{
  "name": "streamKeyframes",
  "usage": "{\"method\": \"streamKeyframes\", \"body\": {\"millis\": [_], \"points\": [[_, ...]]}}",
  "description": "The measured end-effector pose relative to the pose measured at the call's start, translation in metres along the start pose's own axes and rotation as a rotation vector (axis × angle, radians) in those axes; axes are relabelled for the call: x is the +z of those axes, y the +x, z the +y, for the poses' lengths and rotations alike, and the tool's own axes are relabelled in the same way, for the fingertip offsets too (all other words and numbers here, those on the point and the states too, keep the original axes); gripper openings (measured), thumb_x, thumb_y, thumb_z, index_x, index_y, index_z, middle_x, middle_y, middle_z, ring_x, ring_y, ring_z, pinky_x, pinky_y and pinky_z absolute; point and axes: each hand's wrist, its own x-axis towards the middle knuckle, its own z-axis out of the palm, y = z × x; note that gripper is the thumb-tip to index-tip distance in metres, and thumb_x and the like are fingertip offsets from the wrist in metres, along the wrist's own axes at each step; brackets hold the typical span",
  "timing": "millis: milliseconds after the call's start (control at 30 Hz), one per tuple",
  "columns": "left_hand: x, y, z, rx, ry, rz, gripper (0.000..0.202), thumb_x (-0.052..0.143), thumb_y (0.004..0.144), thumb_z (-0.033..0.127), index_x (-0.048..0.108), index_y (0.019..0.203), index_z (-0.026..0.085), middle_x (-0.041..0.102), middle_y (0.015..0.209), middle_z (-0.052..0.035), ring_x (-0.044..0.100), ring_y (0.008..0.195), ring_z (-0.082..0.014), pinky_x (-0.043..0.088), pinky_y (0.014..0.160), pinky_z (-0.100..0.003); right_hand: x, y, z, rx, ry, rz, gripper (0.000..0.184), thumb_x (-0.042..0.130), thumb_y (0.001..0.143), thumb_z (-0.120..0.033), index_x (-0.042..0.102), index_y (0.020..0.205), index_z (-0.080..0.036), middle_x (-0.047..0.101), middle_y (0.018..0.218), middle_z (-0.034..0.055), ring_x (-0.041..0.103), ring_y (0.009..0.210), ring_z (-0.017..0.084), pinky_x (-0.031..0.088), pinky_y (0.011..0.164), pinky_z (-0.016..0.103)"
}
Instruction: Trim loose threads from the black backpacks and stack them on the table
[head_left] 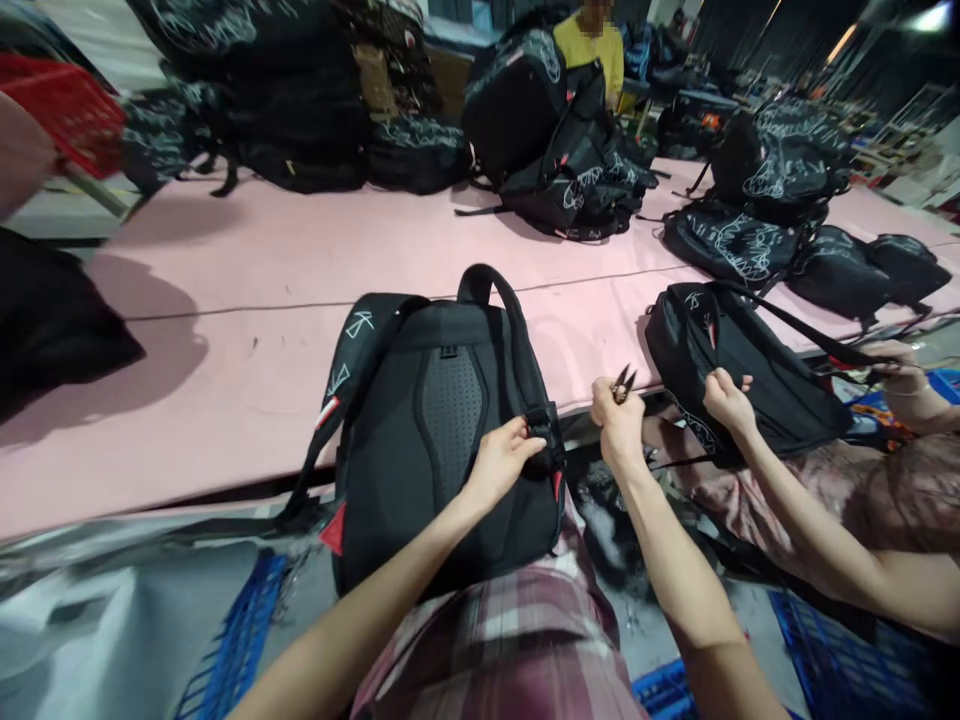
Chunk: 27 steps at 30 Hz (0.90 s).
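A black backpack [397, 420] rests on my lap against the table's near edge, its padded back panel and shoulder straps facing up. White line drawings and a red-and-white tag mark its left strap. My left hand [499, 460] pinches the gathered black strap [544, 435] at the bag's right side. Held off to the right of the bag, my right hand [621, 425] is closed around small thread snips [624, 384], their dark blades pointing up and apart from the backpack.
A co-worker's hand [729, 402] works at another black backpack [750, 370] close on my right. Stacked backpacks [300, 120] line the far side of the pink table [247, 250]. Blue crates [232, 640] stand low by my legs. Farther back is a person in a yellow shirt [600, 45].
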Motion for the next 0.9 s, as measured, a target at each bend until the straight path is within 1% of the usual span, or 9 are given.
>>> {"method": "streamKeyframes", "body": {"millis": [67, 200, 300, 367, 433, 533, 667, 800, 900], "points": [[-0.006, 0.001, -0.008, 0.009, 0.128, 0.000, 0.023, 0.052, 0.074, 0.028, 0.062, 0.090, 0.014, 0.064, 0.076, -0.0021, 0.059, 0.067, -0.0143, 0.044, 0.064, -0.024, -0.017, -0.005, 0.008, 0.045, 0.007, 0.008, 0.034, 0.055, 0.076, -0.046, 0.050, 0.058, -0.017, 0.031, 0.046, -0.0074, 0.022, 0.041, 0.006, 0.022, 0.041, 0.021], [-0.030, -0.014, -0.028, 0.073, 0.269, 0.082, 0.038, 0.047, 0.080, 0.032, 0.055, 0.114, 0.015, 0.064, 0.104, -0.0081, 0.062, 0.085, -0.0163, 0.048, 0.077, -0.028, -0.049, -0.044, 0.031, 0.116, -0.159, -0.138, 0.034, 0.056, 0.075, -0.044, 0.055, 0.058, -0.016, 0.046, 0.052, -0.0022, 0.036, 0.046, 0.008, 0.029, 0.046, 0.022], [-0.063, -0.048, -0.047, 0.176, 0.443, 0.152, 0.036, 0.044, 0.085, 0.038, 0.058, 0.109, 0.017, 0.064, 0.106, -0.0075, 0.060, 0.093, -0.0181, 0.047, 0.085, -0.032, -0.060, -0.084, 0.055, 0.187, -0.266, -0.171, 0.029, 0.057, 0.075, -0.041, 0.056, 0.060, -0.016, 0.051, 0.056, -0.0010, 0.043, 0.054, 0.011, 0.034, 0.054, 0.023], [-0.084, -0.078, -0.062, 0.253, 0.612, 0.186, 0.034, 0.043, 0.086, 0.040, 0.062, 0.101, 0.017, 0.066, 0.101, -0.0070, 0.059, 0.095, -0.0200, 0.046, 0.087, -0.034, -0.057, -0.107, 0.071, 0.240, -0.285, -0.202, 0.025, 0.058, 0.074, -0.039, 0.057, 0.064, -0.016, 0.051, 0.058, -0.0017, 0.045, 0.057, 0.012, 0.035, 0.056, 0.023], [-0.097, -0.107, -0.077, 0.328, 0.759, 0.185, 0.033, 0.042, 0.087, 0.040, 0.063, 0.097, 0.017, 0.067, 0.095, -0.0070, 0.059, 0.094, -0.0212, 0.046, 0.085, -0.035, -0.050, -0.123, 0.084, 0.276, -0.254, -0.220, 0.021, 0.059, 0.073, -0.036, 0.056, 0.068, -0.016, 0.050, 0.061, -0.0027, 0.044, 0.058, 0.011, 0.035, 0.057, 0.022], [-0.098, -0.140, -0.094, 0.477, 0.972, 0.087, 0.033, 0.047, 0.084, 0.043, 0.062, 0.103, 0.021, 0.066, 0.103, -0.0072, 0.054, 0.106, -0.0255, 0.043, 0.087, -0.039, -0.038, -0.130, 0.093, 0.282, -0.226, -0.158, 0.020, 0.058, 0.074, -0.035, 0.052, 0.068, -0.017, 0.047, 0.062, -0.0041, 0.041, 0.058, 0.010, 0.034, 0.056, 0.021], [-0.087, -0.154, -0.100, 0.604, 1.180, -0.027, 0.042, 0.055, 0.080, 0.043, 0.056, 0.117, 0.022, 0.059, 0.121, -0.0083, 0.044, 0.119, -0.0306, 0.034, 0.094, -0.045, -0.038, -0.126, 0.087, 0.222, -0.223, -0.048, 0.025, 0.051, 0.079, -0.037, 0.050, 0.065, -0.016, 0.048, 0.061, -0.0030, 0.043, 0.060, 0.011, 0.035, 0.059, 0.022], [-0.090, -0.148, -0.098, 0.587, 1.212, 0.000, 0.038, 0.052, 0.083, 0.040, 0.057, 0.114, 0.021, 0.058, 0.122, -0.0090, 0.047, 0.117, -0.0309, 0.040, 0.087, -0.043, -0.050, -0.138, 0.075, 0.200, -0.316, -0.130, 0.029, 0.051, 0.080, -0.040, 0.053, 0.064, -0.016, 0.049, 0.060, -0.0026, 0.044, 0.059, 0.011, 0.036, 0.059, 0.023], [-0.095, -0.141, -0.097, 0.652, 1.205, -0.020, 0.033, 0.047, 0.086, 0.036, 0.058, 0.113, 0.018, 0.059, 0.120, -0.0098, 0.050, 0.116, -0.0286, 0.043, 0.083, -0.038, -0.052, -0.157, 0.073, 0.196, -0.409, -0.257, 0.023, 0.058, 0.076, -0.038, 0.058, 0.070, -0.016, 0.055, 0.067, -0.0012, 0.049, 0.064, 0.013, 0.037, 0.062, 0.024]]}}
